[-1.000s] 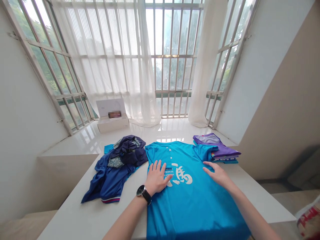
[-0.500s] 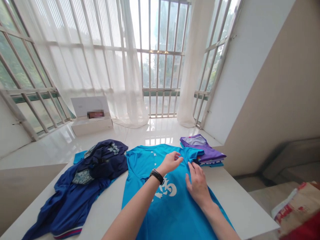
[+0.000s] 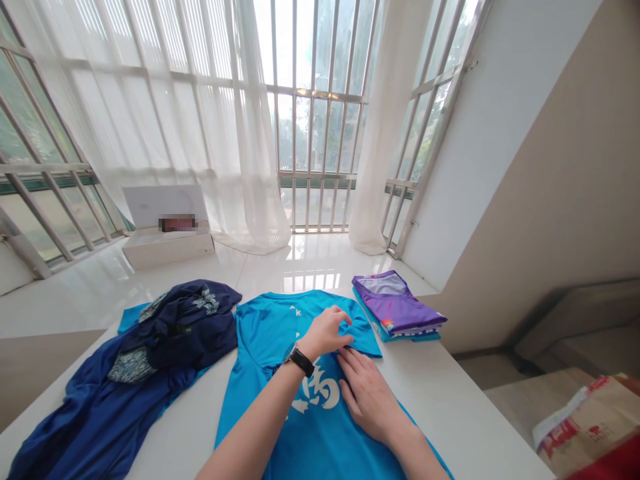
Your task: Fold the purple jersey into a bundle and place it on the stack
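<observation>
A bright blue T-shirt point(image 3: 270, 373) with white print lies flat on the white table point(image 3: 450, 407). My left hand point(image 3: 327, 330), with a black watch on its wrist, pinches the shirt's right sleeve and has it folded inward over the body. My right hand point(image 3: 367, 393) lies flat with fingers spread on the shirt just below that fold, pressing the cloth down.
A heap of dark blue clothes point(image 3: 135, 360) lies on the table's left. A folded stack with a purple shirt point(image 3: 395, 307) on top sits at the right. A white box point(image 3: 165, 233) stands on the glossy sill. A printed bag point(image 3: 590, 427) is at lower right.
My left hand crossed to the right sleeve, gripped it and folded it inward. My right hand slid left onto the shirt's middle. The view shifted right.
</observation>
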The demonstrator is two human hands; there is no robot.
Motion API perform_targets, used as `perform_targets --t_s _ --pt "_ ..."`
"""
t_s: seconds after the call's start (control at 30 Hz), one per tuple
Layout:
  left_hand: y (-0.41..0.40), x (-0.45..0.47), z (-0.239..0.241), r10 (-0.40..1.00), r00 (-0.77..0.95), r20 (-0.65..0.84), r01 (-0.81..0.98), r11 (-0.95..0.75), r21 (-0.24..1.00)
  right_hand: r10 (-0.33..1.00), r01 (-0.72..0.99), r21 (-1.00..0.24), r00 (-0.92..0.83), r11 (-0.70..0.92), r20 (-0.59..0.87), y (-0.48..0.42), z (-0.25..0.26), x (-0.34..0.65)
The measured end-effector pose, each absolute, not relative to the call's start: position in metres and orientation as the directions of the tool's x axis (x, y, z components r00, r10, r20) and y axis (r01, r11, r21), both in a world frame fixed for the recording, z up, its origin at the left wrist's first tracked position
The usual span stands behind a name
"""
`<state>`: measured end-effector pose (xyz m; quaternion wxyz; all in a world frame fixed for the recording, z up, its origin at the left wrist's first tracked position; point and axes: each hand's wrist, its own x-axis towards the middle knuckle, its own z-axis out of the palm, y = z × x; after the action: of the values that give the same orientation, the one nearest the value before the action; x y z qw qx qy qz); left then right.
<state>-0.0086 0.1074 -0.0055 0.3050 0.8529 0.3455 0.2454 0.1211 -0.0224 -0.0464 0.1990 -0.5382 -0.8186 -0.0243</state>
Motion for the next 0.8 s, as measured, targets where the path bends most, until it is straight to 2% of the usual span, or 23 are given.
perform_targets --t_s 0.03,0.1,0.27,0.53,0.7,0.8 --pt "0.106 -0.007 -0.004 0.704 0.669 0.239 0.456 -0.642 0.616 0.878 0.89 -0.187 -0.341 0.417 0.336 -0.023 -0.047 0.121" --pt "0.102 -0.004 -0.003 0.67 0.713 0.206 0.482 -0.682 0.551 0.89 0.885 -0.218 -0.338 0.411 0.305 -0.024 -0.046 0.121" --pt "0.099 0.004 -0.011 0.693 0.709 0.128 0.545 -0.654 0.524 0.901 0.867 -0.279 -0.348 0.414 0.257 -0.027 -0.034 0.119" --pt "0.105 0.009 -0.022 0.8 0.588 0.119 0.508 -0.48 0.715 0.905 0.863 -0.322 -0.294 0.389 0.307 -0.027 -0.029 0.116" --pt "0.135 -0.016 -0.024 0.836 0.547 0.042 0.409 -0.31 0.858 0.886 0.924 -0.306 -0.067 0.229 0.459 -0.025 -0.043 0.12" --pt "0.145 -0.025 -0.028 0.823 0.568 0.014 0.363 -0.266 0.893 0.879 0.945 -0.304 0.04 0.122 0.474 -0.024 -0.047 0.121"
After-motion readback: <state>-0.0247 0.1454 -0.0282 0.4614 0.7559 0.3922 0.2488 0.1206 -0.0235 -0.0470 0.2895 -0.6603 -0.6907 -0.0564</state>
